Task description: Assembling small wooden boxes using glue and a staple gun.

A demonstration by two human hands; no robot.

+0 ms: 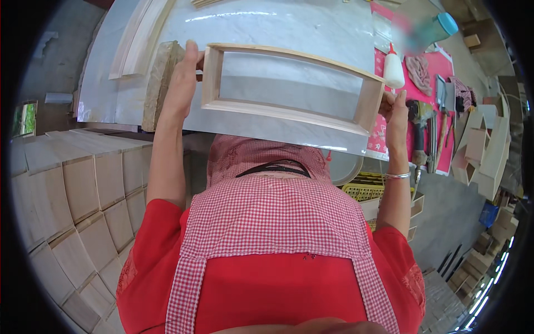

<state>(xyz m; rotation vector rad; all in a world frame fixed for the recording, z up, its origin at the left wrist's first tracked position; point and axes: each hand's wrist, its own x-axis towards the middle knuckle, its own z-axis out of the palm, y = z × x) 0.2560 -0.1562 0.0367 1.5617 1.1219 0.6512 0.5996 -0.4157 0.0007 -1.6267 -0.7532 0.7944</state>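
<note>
Red-and-white checked apron (272, 217) cloth lay nearest the camera, over a red shirt (278, 289). Beyond it, a hollow rectangular wooden frame (281, 114) spanned the space between the hands, above the near side of a pale, marble-patterned table (317, 25); whether it touched the tabletop could not be told. Its right end sat lower in view than its left. The left hand (184, 80) was half spread and had hold of the left end with its fingertips; the right hand (396, 114) was more curled, its bent fingers gripping the right end. Just left of the left hand stood a brown wrapped block (160, 86), with pale wooden strips (139, 44) beyond. Near the right hand were a white bottle (393, 69) with a red tip, a crumpled cloth (419, 75) and a dark tool (418, 125). Farther out, wooden boxes (484, 147) lay to the right, and stacked wooden pieces (80, 183) filled the lower left.
</note>
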